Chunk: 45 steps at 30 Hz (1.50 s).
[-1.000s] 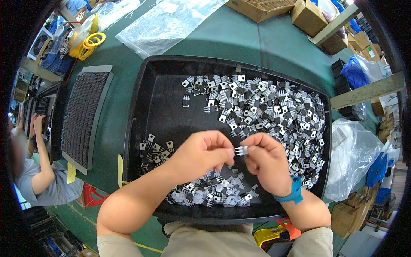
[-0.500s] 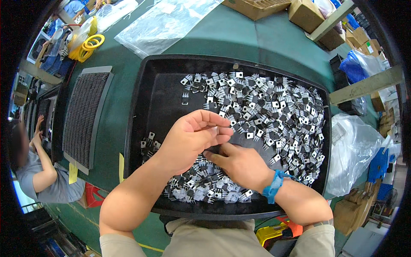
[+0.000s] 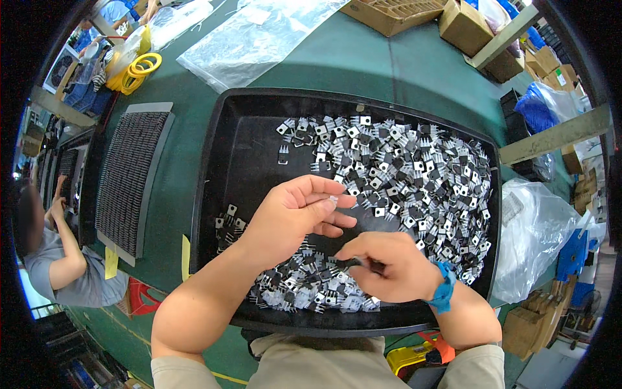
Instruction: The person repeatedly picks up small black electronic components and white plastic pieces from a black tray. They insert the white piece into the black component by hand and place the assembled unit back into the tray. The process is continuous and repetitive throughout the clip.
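A black tray (image 3: 217, 149) holds many small three-legged transistors (image 3: 414, 168) with black bodies and metal tabs. Over its middle, my left hand (image 3: 295, 211) is closed in a pinch, and a small whitish translucent piece (image 3: 333, 200) shows at the thumb tip. Lower and to the right, my right hand (image 3: 389, 262) pinches a dark transistor (image 3: 350, 263) between thumb and forefinger. Beneath the hands, at the tray's near side, transistors lie mixed with whitish translucent pieces (image 3: 278, 295). A smaller cluster of transistors (image 3: 228, 223) sits by my left forearm.
Left of the tray stands a grey board with dense dark rows (image 3: 133, 181). Clear plastic bags lie beyond the tray (image 3: 259, 39) and to its right (image 3: 534, 236). Cardboard boxes (image 3: 466, 27) and yellow tape rolls (image 3: 141, 68) are farther back. Another person (image 3: 71, 259) works at far left.
My right hand has moved away from the left, down and to the right, and a dark transistor now shows in its pinch. My left hand has barely shifted.
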Motion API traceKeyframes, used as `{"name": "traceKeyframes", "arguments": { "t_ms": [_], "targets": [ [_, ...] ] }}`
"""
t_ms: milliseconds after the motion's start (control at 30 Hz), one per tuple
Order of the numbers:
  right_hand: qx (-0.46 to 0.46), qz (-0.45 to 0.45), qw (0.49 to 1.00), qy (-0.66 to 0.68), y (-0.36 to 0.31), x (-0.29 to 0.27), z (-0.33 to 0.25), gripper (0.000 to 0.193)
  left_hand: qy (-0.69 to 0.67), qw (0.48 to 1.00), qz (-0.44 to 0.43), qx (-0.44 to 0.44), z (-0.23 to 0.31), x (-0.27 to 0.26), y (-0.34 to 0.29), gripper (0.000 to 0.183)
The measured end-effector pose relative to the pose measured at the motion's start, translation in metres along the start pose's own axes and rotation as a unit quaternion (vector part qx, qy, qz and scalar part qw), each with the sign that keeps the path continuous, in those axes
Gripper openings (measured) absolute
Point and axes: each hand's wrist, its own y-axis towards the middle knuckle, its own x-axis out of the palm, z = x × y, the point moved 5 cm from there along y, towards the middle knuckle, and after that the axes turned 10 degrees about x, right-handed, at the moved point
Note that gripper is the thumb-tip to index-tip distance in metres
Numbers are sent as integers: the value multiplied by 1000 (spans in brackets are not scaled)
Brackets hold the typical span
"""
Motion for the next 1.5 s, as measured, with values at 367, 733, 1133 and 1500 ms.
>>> {"name": "traceKeyframes", "arguments": {
  "t_ms": [367,733,1133,1500],
  "targets": [
    [-7,147,989,-8,-4,-8,0,48,5,998,-42,53,-2,4,0,14],
    [-49,298,953,-22,-16,-14,2,21,28,997,-75,-7,-2,10,-4,13],
    [-61,280,956,-55,-12,-10,-1,20,55,995,-77,-15,-5,10,-5,14],
    [20,260,965,28,-12,-12,6,14,78,994,-67,-29,-5,12,-6,14]
  ]
}}
